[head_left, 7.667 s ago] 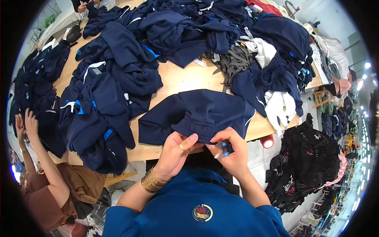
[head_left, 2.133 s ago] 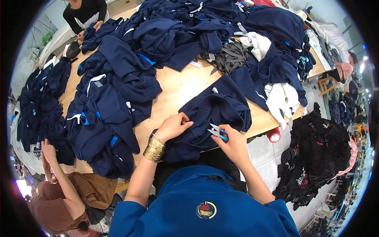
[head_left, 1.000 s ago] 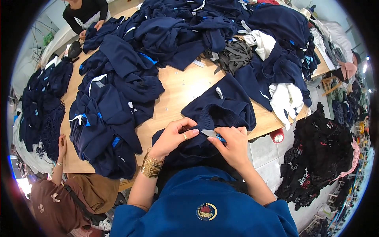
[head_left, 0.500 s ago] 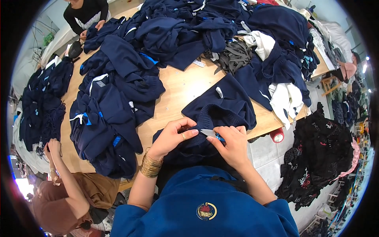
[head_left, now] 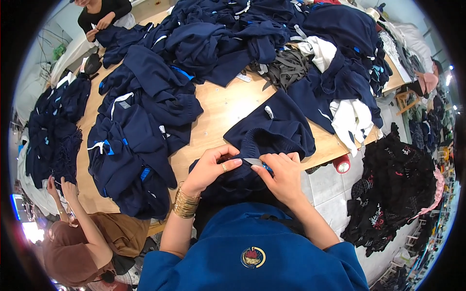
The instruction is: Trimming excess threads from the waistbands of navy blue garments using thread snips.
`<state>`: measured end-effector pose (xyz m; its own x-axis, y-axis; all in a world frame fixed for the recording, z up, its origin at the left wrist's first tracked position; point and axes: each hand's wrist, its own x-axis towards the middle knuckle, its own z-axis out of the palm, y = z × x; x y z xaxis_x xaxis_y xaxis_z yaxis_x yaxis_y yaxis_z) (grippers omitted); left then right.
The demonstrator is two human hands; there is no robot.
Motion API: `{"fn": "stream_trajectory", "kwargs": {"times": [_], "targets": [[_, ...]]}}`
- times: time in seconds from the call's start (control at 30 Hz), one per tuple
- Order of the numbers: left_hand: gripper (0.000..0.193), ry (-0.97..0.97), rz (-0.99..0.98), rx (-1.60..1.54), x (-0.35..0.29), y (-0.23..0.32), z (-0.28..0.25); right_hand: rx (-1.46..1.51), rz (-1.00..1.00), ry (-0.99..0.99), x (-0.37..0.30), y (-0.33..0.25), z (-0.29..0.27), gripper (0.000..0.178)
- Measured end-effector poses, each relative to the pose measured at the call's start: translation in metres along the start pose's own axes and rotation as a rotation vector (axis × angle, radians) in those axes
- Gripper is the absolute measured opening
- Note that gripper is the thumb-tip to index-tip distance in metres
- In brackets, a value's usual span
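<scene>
A navy knitted garment (head_left: 286,127) with a ribbed edge lies at the table's front, its near part hanging toward my lap. My left hand (head_left: 209,169) pinches the ribbed edge between thumb and fingers; a gold ring and stacked bangles show on that arm. Closed round a pair of thread snips (head_left: 253,161), my right hand (head_left: 285,178) holds the blue handle, mostly hidden in the palm. The silver blades point left, their tip right beside my left fingertips at the fabric. Whether a thread lies between the blades is too small to tell.
Navy garments (head_left: 145,111) heap along the left and far side of the wooden table (head_left: 218,104). Grey strips (head_left: 286,68) and white cloth (head_left: 350,121) lie at right. A black garment pile (head_left: 393,194) stands beyond the table's right edge. Co-workers handle garments at left and far left.
The snips and my right hand have shifted slightly left, toward my left fingertips. At left, a co-worker's hands have moved apart; the far co-worker's hands have shifted too.
</scene>
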<state>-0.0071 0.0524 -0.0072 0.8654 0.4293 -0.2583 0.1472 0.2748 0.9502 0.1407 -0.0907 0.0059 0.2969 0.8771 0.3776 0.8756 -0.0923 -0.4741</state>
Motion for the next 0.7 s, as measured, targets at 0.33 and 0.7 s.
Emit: {"fn": "stream_trajectory", "kwargs": {"times": [0.33,0.7], "targets": [[0.012,0.041,0.024,-0.051,-0.006,-0.001,-0.005,0.133,0.163,0.035,0.013,0.003,-0.014,0.022],[0.037,0.381,0.336,1.008,0.008,-0.067,-0.058,0.310,0.578,0.067,-0.021,0.084,-0.005,0.032]]}}
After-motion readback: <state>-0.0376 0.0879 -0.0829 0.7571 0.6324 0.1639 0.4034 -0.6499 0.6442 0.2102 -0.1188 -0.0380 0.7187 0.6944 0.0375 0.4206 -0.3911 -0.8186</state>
